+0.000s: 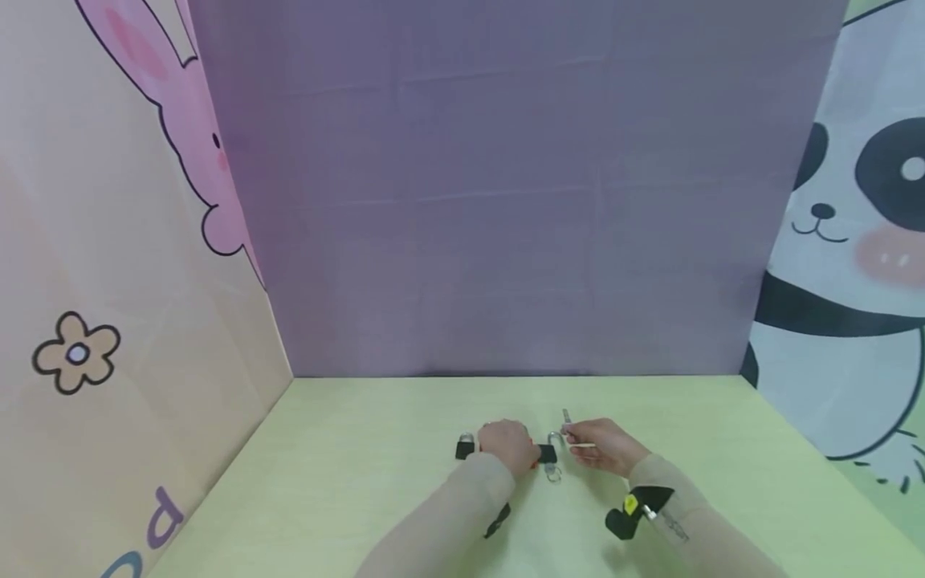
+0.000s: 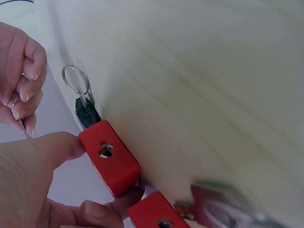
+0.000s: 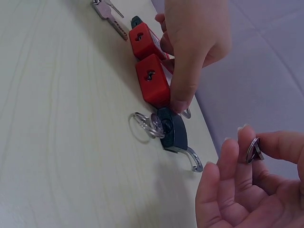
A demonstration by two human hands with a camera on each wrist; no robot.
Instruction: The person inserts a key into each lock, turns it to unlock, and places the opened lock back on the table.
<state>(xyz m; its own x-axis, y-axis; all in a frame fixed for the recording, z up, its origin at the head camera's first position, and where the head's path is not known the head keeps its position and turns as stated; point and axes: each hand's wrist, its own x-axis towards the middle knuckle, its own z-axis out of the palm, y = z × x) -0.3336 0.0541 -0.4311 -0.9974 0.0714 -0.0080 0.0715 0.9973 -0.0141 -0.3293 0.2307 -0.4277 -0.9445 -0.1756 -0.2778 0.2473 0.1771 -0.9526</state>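
Key ring (image 3: 251, 149) pinched in right hand (image 3: 259, 190), right wrist view's lower right; red padlock (image 2: 110, 164) clamped in fingers of left hand (image 1: 506, 445), head view's lower centre.

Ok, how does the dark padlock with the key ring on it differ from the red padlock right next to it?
The dark padlock has a dark body; the red padlock is bright red. A key ring hangs at the dark padlock's keyhole, while the red padlock's keyhole is bare. Both lie on the table.
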